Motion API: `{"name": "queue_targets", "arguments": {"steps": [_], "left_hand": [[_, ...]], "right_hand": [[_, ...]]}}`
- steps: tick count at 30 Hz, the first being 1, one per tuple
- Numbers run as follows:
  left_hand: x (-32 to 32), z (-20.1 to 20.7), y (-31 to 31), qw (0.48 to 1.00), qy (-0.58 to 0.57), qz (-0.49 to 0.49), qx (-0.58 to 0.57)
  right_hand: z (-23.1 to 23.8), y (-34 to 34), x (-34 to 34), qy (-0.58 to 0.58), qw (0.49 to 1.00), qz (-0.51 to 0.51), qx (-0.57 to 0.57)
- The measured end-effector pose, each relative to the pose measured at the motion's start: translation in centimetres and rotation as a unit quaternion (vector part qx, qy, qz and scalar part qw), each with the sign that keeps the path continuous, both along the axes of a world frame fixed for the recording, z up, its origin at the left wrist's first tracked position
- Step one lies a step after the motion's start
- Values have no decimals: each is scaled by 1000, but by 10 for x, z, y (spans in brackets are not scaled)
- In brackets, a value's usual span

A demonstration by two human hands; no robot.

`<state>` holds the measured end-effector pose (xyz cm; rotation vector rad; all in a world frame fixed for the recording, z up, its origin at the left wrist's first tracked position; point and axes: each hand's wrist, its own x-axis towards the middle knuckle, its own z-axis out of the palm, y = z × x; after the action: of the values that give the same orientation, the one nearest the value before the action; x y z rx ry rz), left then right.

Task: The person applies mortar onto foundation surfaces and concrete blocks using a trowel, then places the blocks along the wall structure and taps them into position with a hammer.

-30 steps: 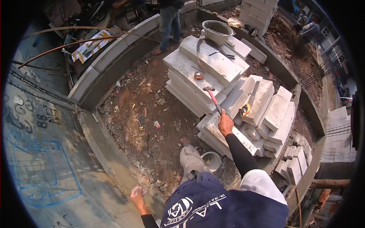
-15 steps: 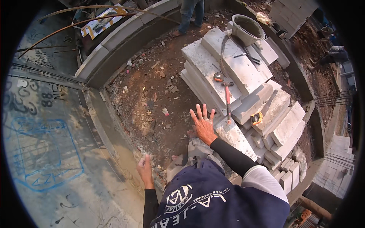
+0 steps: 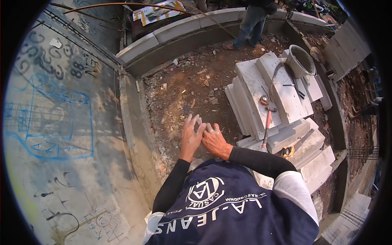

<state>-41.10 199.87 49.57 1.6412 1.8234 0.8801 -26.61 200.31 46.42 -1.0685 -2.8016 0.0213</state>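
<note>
In front of my chest, my left hand [image 3: 191, 138] is raised with its fingers stretched out and apart, holding nothing that I can see. Right beside it, the fingers of my right hand [image 3: 215, 141] are bent inward, close to the left thumb. What they hold, if anything, is hidden. To the right, a hammer [image 3: 267, 125] with a red handle lies on stacked pale blocks [image 3: 248, 81]. A tape measure [image 3: 264, 99] sits by its head. Nearer me, a handsaw [image 3: 288, 151] with a yellow and black handle rests on other blocks.
A grey bucket [image 3: 301, 61] stands on the far blocks beside dark tools. At the back, a person in jeans [image 3: 250, 26] stands near a low block wall [image 3: 177, 29]. A marked concrete wall [image 3: 61, 118] runs along my left. Rubble covers the dirt ground [image 3: 192, 92].
My hands, apart before, have come together in front of me. The right hand's spread fingers have bent. The view has shifted, so the blocks now appear farther right and lower.
</note>
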Motion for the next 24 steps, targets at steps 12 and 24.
{"name": "queue_targets", "arguments": {"steps": [12,24], "left_hand": [[-17,13,44,990,-67,101,67],[-46,-27,34,983,91,146,72]], "right_hand": [[10,8,-25,18,995,92,20],[-11,6,5,24,996,52,-61]]}}
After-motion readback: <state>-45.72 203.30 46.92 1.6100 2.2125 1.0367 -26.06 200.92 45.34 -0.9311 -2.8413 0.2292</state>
